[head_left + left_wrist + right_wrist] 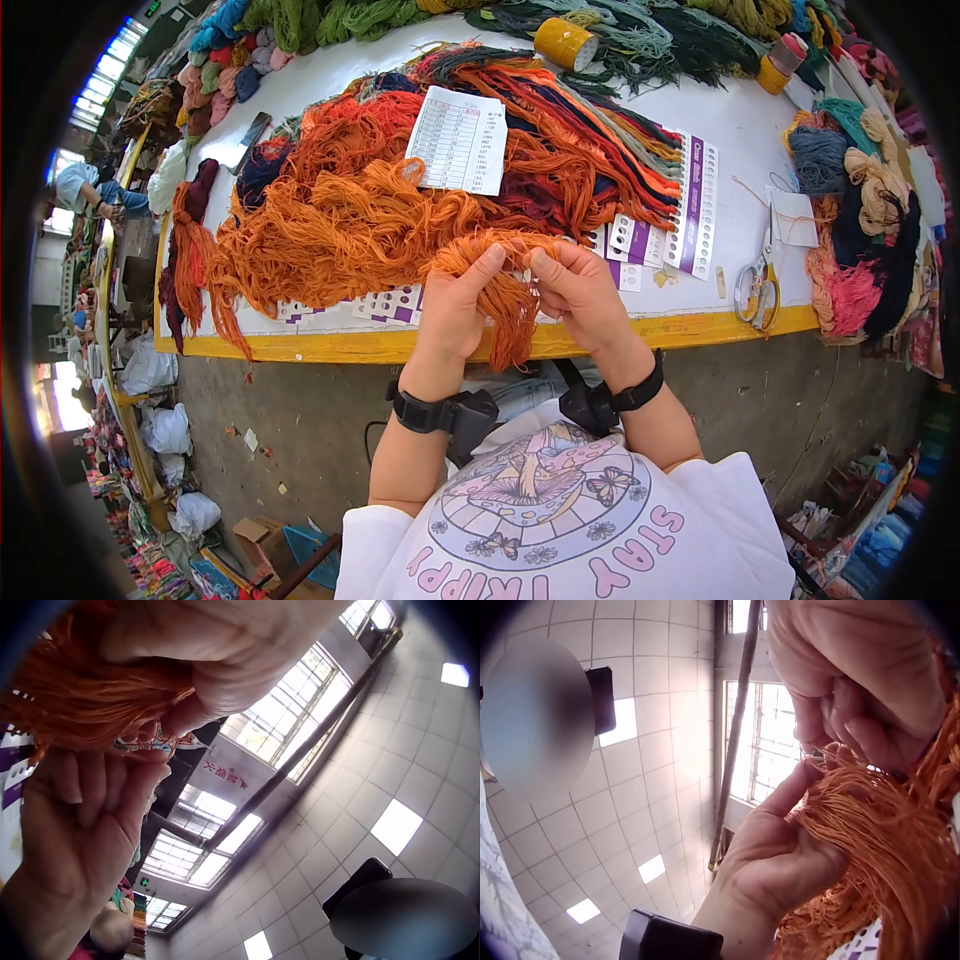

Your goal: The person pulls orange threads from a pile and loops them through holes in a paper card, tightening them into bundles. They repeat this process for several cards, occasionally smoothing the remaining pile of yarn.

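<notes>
In the head view, a hank of orange embroidery thread (508,312) hangs between both hands at the table's front edge. My left hand (456,305) grips the hank, its thumb over the top. Fingers and thumb of my right hand (588,300) pinch a few fine strands at the hank's right side, close to the left fingertips. The right wrist view shows thin strands (821,755) running between the two hands, while the rest of the hank (877,817) drapes loosely. Behind lies a large tangled orange pile (350,235) of the same thread.
A printed paper list (457,140) lies on the pile. Purple-and-white hole cards (692,205) hold several coloured threads at the right. Scissors (760,285) rest near the yellow table edge (660,328). Yellow spools (566,44) and green skeins (640,45) sit at the back.
</notes>
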Demonstrator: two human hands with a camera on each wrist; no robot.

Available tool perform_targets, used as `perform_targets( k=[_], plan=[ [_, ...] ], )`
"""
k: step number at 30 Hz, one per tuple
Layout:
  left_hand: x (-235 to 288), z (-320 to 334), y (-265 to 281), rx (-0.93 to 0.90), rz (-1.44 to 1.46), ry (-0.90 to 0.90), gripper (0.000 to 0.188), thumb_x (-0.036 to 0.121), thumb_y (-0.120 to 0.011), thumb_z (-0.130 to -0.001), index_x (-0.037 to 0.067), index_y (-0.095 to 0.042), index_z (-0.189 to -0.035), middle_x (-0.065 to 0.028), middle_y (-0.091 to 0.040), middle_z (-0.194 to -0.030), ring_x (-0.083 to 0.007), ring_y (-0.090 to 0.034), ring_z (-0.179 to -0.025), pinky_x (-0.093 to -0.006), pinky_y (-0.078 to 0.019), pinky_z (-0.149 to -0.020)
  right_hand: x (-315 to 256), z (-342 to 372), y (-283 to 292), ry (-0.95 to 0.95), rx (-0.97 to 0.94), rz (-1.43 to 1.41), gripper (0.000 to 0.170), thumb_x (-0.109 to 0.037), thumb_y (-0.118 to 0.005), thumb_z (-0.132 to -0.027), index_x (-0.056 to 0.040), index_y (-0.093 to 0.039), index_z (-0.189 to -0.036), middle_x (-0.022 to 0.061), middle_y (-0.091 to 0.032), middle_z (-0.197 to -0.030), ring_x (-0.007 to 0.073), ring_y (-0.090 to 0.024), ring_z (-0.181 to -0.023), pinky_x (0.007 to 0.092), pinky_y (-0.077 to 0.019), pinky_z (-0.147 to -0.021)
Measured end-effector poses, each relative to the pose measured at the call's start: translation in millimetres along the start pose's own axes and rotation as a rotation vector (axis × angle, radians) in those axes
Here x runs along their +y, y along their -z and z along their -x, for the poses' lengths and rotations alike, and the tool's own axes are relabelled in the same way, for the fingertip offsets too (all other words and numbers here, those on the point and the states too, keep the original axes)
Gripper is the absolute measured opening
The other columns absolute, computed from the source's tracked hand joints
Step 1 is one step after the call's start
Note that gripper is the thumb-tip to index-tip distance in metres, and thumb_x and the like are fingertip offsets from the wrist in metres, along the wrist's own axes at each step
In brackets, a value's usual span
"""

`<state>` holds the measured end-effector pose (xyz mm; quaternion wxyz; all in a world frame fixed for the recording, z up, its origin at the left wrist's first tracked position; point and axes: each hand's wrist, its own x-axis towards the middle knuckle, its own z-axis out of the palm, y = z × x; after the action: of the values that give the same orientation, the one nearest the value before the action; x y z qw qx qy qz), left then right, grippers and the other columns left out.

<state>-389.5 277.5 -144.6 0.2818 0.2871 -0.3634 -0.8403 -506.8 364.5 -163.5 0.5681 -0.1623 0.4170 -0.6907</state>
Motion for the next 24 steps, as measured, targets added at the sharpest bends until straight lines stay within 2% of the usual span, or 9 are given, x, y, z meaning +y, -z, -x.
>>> perform_targets(
  k=[5,8,11,13,15,17,20,23,24],
  plan=[
    [-0.3,0.4,-0.5,-0.007,0.050,0.043,0.019,0.010,-0.054,-0.086,-0.001,-0.056,-0.101,-0.0075,-0.061,-0.095,-0.0153,-0.059,-0.084,-0.0290,-0.0489,-0.074,-0.4,0.0,-0.9,-0.020,0.004,-0.021,0.021,-0.024,-0.060,-0.084,-0.0039,-0.061,-0.089,-0.0075,-0.043,-0.057,0.0016,-0.031,-0.045,0.0175,-0.0253,-0.041],
    [-1.5,-1.2,1.2,0.002,0.057,0.077,0.020,0.011,-0.055,-0.085,-0.001,-0.056,-0.101,-0.0078,-0.061,-0.095,-0.0156,-0.059,-0.085,-0.0295,-0.0487,-0.075,-3.3,0.2,4.5,-0.052,-0.033,-0.104,0.022,-0.023,-0.060,-0.084,-0.0028,-0.061,-0.091,-0.0067,-0.044,-0.057,0.0024,-0.034,-0.046,0.0173,-0.0274,-0.042],
    [-3.6,-2.6,5.0,-0.027,0.039,0.057,0.020,0.012,-0.055,-0.086,-0.001,-0.057,-0.101,-0.0083,-0.061,-0.094,-0.0163,-0.059,-0.086,-0.0300,-0.0485,-0.076,4.6,-1.0,-1.9,0.273,0.070,0.666,0.022,-0.023,-0.057,-0.085,-0.0022,-0.060,-0.091,-0.0059,-0.045,-0.057,0.0036,-0.038,-0.048,0.0170,-0.0292,-0.044],
    [-6.6,-1.7,2.2,0.016,0.010,-0.003,0.020,0.014,-0.057,-0.085,0.000,-0.058,-0.099,-0.0071,-0.061,-0.095,-0.0152,-0.059,-0.085,-0.0288,-0.0481,-0.074,12.2,-11.1,2.5,0.569,0.066,0.743,0.019,-0.020,-0.058,-0.085,-0.0023,-0.060,-0.089,-0.0054,-0.047,-0.059,0.0045,-0.041,-0.050,0.0172,-0.0315,-0.046],
    [-7.2,-1.1,3.6,0.056,-0.013,-0.024,0.020,0.016,-0.057,-0.085,0.000,-0.058,-0.097,-0.0068,-0.061,-0.095,-0.0149,-0.059,-0.085,-0.0281,-0.0480,-0.073,3.8,-10.9,-4.2,0.476,0.063,0.440,0.016,-0.018,-0.059,-0.084,-0.0023,-0.061,-0.087,-0.0048,-0.049,-0.060,0.0052,-0.042,-0.051,0.0174,-0.0334,-0.047],
    [-6.1,-1.8,9.3,0.092,-0.031,-0.005,0.021,0.018,-0.057,-0.086,0.000,-0.058,-0.096,-0.0073,-0.061,-0.095,-0.0154,-0.059,-0.086,-0.0281,-0.0481,-0.073,-12.2,-1.3,-9.9,-0.019,0.056,-0.230,0.012,-0.014,-0.060,-0.082,-0.0022,-0.062,-0.085,-0.0042,-0.050,-0.062,0.0056,-0.043,-0.051,0.0176,-0.0349,-0.047],
    [1.5,0.6,3.4,0.031,0.117,0.065,0.027,0.023,-0.051,-0.089,-0.002,-0.057,-0.098,-0.0101,-0.059,-0.100,-0.0186,-0.057,-0.092,-0.0325,-0.0469,-0.081,-15.9,-1.1,-1.1,-0.086,-0.086,-0.165,0.011,-0.011,-0.061,-0.081,-0.0013,-0.062,-0.087,-0.0033,-0.054,-0.068,0.0042,-0.046,-0.056,0.0179,-0.0373,-0.049],
    [6.5,5.1,-4.8,0.063,0.218,0.060,0.029,0.022,-0.048,-0.090,-0.003,-0.056,-0.102,-0.0108,-0.058,-0.103,-0.0180,-0.056,-0.095,-0.0315,-0.0462,-0.083,-9.0,1.0,-17.6,0.130,0.058,0.306,0.016,-0.012,-0.060,-0.083,-0.0007,-0.061,-0.094,-0.0033,-0.057,-0.071,0.0021,-0.047,-0.058,0.0176,-0.0372,-0.049],
    [6.1,6.0,-4.5,0.025,0.139,0.051,0.028,0.021,-0.049,-0.090,-0.003,-0.056,-0.103,-0.0106,-0.058,-0.104,-0.0177,-0.056,-0.095,-0.0312,-0.0461,-0.082,-6.7,0.2,-13.6,0.128,0.027,0.335,0.017,-0.012,-0.060,-0.083,-0.0010,-0.061,-0.096,-0.0033,-0.057,-0.073,0.0018,-0.047,-0.058,0.0177,-0.0373,-0.049]
  ],
)
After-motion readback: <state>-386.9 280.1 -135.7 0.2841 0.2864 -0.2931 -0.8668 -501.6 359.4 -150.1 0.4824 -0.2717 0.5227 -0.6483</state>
